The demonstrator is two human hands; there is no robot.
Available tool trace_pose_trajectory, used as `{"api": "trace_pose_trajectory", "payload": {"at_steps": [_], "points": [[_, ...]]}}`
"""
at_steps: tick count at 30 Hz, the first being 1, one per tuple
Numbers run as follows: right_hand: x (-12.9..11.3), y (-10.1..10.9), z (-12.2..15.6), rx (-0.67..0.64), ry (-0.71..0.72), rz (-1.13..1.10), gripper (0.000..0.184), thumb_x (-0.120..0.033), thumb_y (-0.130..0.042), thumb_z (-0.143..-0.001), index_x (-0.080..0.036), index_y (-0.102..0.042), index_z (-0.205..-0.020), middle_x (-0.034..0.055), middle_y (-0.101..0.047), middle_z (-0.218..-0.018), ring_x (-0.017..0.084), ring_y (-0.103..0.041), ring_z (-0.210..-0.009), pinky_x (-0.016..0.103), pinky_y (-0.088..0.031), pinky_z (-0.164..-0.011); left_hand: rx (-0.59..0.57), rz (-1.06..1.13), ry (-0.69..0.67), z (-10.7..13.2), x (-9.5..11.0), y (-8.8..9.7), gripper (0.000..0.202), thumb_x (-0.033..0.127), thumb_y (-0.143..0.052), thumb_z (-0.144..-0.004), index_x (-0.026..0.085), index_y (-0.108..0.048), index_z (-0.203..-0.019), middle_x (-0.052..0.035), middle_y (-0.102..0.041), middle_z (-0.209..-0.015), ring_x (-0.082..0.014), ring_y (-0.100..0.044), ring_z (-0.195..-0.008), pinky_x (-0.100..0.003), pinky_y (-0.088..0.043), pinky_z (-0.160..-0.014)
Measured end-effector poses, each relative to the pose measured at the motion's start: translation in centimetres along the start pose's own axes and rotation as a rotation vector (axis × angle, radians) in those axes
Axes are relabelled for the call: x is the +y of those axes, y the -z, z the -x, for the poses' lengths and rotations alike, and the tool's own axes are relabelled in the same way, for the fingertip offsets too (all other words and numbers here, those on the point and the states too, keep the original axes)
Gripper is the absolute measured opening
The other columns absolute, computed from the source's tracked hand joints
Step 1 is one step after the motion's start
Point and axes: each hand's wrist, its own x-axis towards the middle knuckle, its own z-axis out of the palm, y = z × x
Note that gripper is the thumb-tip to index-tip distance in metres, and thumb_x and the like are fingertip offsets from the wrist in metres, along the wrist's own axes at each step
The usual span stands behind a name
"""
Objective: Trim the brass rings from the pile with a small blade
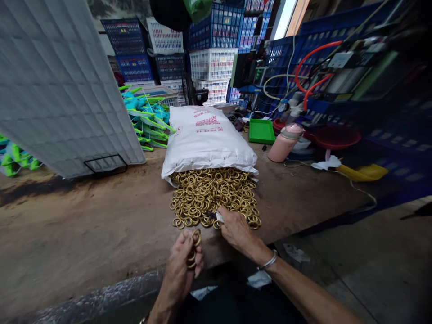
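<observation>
Several gold-coloured rings [195, 238] sit in my left hand [182, 256], whose fingers are curled round them just off the table's front edge. My right hand [238, 231] grips a small tool [212, 215] with a dark, narrow tip and a white part by the fingers; its exact kind is unclear. That tip points left, over the near side of a heap of gold rings [216, 191]. Behind the heap lies a full white sack [209, 135] with red print, its open mouth facing me and the rings spread out from it.
A tall pale ribbed panel [74, 81] stands at left, with green and blue plastic pieces [148, 117] beyond it. A green tray [261, 131], a pink bottle [285, 144] and a yellow scoop [364, 172] are on the right. Stacked crates [212, 63] fill the back.
</observation>
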Motion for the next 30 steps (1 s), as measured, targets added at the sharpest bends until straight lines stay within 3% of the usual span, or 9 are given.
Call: {"api": "trace_pose_trajectory", "payload": {"at_steps": [7,11,15,21,25,30], "points": [[-0.7,-1.9,0.6,0.044,0.010,-0.059,0.017,-0.017,-0.043,-0.077,-0.020,-0.049,-0.093,0.0009,-0.060,-0.075,0.014,-0.053,-0.068,0.025,-0.024,-0.059,0.004,0.132,0.013,-1.5,-0.3,2.2,0.021,0.034,-0.057,-0.076,0.013,-0.053,-0.076,-0.0044,-0.059,-0.077,-0.0069,-0.047,-0.052,-0.016,-0.033,-0.038],[-1.1,-3.7,0.5,0.029,-0.038,0.015,0.017,-0.026,-0.048,-0.078,-0.018,-0.048,-0.093,0.0053,-0.060,-0.080,0.018,-0.053,-0.073,0.026,-0.025,-0.062,0.040,0.202,0.067,-1.4,-0.2,2.7,0.017,0.029,-0.060,-0.073,0.015,-0.052,-0.076,-0.0037,-0.059,-0.075,-0.0083,-0.051,-0.057,-0.016,-0.035,-0.043],[-1.1,-5.0,0.1,0.056,-0.062,0.091,0.020,-0.019,-0.046,-0.077,-0.018,-0.048,-0.096,0.0071,-0.060,-0.085,0.020,-0.053,-0.076,0.028,-0.026,-0.064,0.000,0.243,0.072,-1.2,0.3,2.8,0.017,0.025,-0.064,-0.069,0.017,-0.050,-0.075,-0.0014,-0.058,-0.072,-0.0092,-0.052,-0.058,-0.016,-0.035,-0.044],[-0.7,-4.0,-0.2,0.038,-0.089,0.036,0.017,-0.016,-0.046,-0.074,-0.018,-0.051,-0.090,0.0060,-0.061,-0.078,0.017,-0.054,-0.070,0.027,-0.026,-0.061,-0.030,0.273,0.093,-1.6,0.0,3.4,0.019,0.026,-0.065,-0.069,0.017,-0.054,-0.082,-0.0005,-0.056,-0.071,-0.0087,-0.052,-0.059,-0.016,-0.035,-0.044],[0.1,-2.2,-1.1,0.113,-0.177,-0.140,0.009,-0.014,-0.044,-0.072,-0.018,-0.051,-0.074,0.0010,-0.055,-0.063,0.012,-0.046,-0.057,0.024,-0.023,-0.054,0.000,0.259,0.098,-2.1,-0.3,2.9,0.021,0.028,-0.068,-0.066,0.015,-0.052,-0.072,0.0002,-0.055,-0.068,-0.0074,-0.050,-0.055,-0.015,-0.034,-0.041],[0.9,-1.4,-1.9,0.103,-0.268,-0.721,0.021,-0.025,-0.039,-0.074,-0.019,-0.037,-0.054,-0.0058,-0.035,-0.048,0.007,-0.032,-0.047,0.020,-0.023,-0.046,-0.034,0.177,0.041,-3.0,-0.7,1.7,0.022,0.025,-0.069,-0.065,0.017,-0.052,-0.075,0.0027,-0.052,-0.066,-0.0063,-0.048,-0.052,-0.015,-0.034,-0.041]]}}
